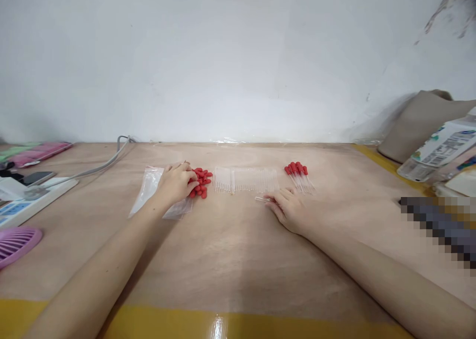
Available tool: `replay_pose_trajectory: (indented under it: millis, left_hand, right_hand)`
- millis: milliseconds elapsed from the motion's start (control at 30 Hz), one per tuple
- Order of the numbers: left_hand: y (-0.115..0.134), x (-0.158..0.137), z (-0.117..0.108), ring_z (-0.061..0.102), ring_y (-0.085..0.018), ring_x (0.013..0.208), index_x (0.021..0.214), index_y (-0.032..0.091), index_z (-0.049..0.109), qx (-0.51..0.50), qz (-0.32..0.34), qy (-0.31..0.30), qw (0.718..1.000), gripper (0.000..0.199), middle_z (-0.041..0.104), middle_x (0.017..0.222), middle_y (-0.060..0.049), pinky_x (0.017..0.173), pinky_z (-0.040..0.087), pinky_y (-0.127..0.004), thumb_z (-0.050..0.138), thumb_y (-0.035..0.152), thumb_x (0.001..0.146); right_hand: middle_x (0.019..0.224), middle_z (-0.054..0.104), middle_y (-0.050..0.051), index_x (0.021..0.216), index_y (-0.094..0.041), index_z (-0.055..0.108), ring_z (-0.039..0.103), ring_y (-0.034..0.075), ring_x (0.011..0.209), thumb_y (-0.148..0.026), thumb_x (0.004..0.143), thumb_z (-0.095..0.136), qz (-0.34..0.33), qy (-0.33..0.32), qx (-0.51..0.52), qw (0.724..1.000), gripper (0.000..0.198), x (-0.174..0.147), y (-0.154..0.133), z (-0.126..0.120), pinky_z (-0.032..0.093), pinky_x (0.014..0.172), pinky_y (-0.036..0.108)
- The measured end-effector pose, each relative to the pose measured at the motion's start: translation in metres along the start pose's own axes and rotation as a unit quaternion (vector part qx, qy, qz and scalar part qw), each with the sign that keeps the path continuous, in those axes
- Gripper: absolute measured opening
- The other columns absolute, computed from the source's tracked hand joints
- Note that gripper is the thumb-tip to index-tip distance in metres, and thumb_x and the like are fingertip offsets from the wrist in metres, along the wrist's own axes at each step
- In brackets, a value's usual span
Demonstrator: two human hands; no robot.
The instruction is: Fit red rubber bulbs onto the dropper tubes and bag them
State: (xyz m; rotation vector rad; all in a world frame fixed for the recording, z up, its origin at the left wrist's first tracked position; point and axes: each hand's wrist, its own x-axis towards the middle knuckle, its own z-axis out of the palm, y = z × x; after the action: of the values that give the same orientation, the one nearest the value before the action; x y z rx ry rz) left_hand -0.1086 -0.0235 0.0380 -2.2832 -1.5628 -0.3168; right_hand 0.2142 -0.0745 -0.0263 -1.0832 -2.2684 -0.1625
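My left hand [177,181] is at the near-left side of a pile of red rubber dropper bulbs [203,181]. Its thumb and fingers are curled around a bulb at the pile's edge, partly hidden by the fingers. Beneath the wrist lies a clear plastic bag [148,185]. My right hand [288,207] pinches a clear glass dropper tube [261,199], which points left, low over the table. Between the hands, several clear tubes [247,180] lie side by side in a row. Just beyond the right hand, several tubes with red bulbs fitted [296,170] lie fanned together.
On the left are a white power strip [40,200] with a grey cable [100,168], a phone [39,178] and a purple slotted object [18,244]. At right stand a plastic bottle [418,168] and a grey-brown object [412,123]. A white wall [238,61] backs the wooden table [208,264].
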Motion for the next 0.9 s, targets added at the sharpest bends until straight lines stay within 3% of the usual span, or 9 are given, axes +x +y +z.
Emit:
replay_pose_trajectory:
  millis: [200,333,500,633,900]
  left_hand:
    - [0.000,0.001,-0.002,0.054,-0.025,0.089,0.066,0.020,0.064,-0.003,-0.002,-0.001,1.000,0.018,0.060,0.087,-0.006,0.078,0.040,-0.039,0.052,0.023,0.078]
    - [0.004,0.005,-0.003,0.056,-0.025,0.085,0.066,0.017,0.061,-0.035,0.034,0.027,0.998,0.018,0.063,0.081,-0.007,0.079,0.042,-0.039,0.049,0.019,0.079]
    - [0.053,-0.006,0.013,0.057,-0.022,0.091,0.080,0.016,0.060,-0.198,0.109,0.092,0.970,0.013,0.065,0.093,-0.007,0.082,0.044,-0.037,0.049,0.021,0.084]
    - [0.095,-0.022,0.032,0.060,-0.018,0.089,0.083,0.017,0.056,-0.323,0.127,0.046,0.937,0.012,0.065,0.093,-0.005,0.076,0.047,-0.030,0.046,0.022,0.087]
    - [0.103,-0.027,0.039,0.060,-0.014,0.077,0.087,0.018,0.055,-0.383,0.104,0.051,0.917,0.011,0.065,0.087,-0.002,0.069,0.047,-0.026,0.044,0.022,0.089]
  right_hand:
    - [0.085,0.062,0.006,0.102,-0.019,0.059,0.055,0.016,0.080,-0.026,0.092,0.038,-0.041,0.007,0.019,0.999,0.025,0.000,0.008,0.011,0.040,0.076,0.030]
    - [0.082,0.059,0.006,0.099,-0.018,0.060,0.054,0.016,0.078,-0.025,0.091,0.040,-0.049,0.016,0.041,0.998,0.023,0.001,0.009,0.013,0.041,0.073,0.029]
    - [0.085,0.061,0.006,0.098,-0.018,0.060,0.054,0.016,0.077,-0.022,0.089,0.041,-0.038,0.037,0.034,0.998,0.021,0.002,0.005,0.011,0.041,0.072,0.030]
    - [0.082,0.062,0.005,0.095,-0.018,0.060,0.054,0.016,0.078,-0.020,0.088,0.043,-0.071,0.052,0.027,0.996,0.019,0.003,0.001,0.012,0.040,0.074,0.030]
    - [0.079,0.062,0.004,0.094,-0.017,0.061,0.055,0.015,0.076,-0.020,0.089,0.042,-0.091,0.041,0.029,0.995,0.020,0.007,-0.005,0.012,0.037,0.072,0.031]
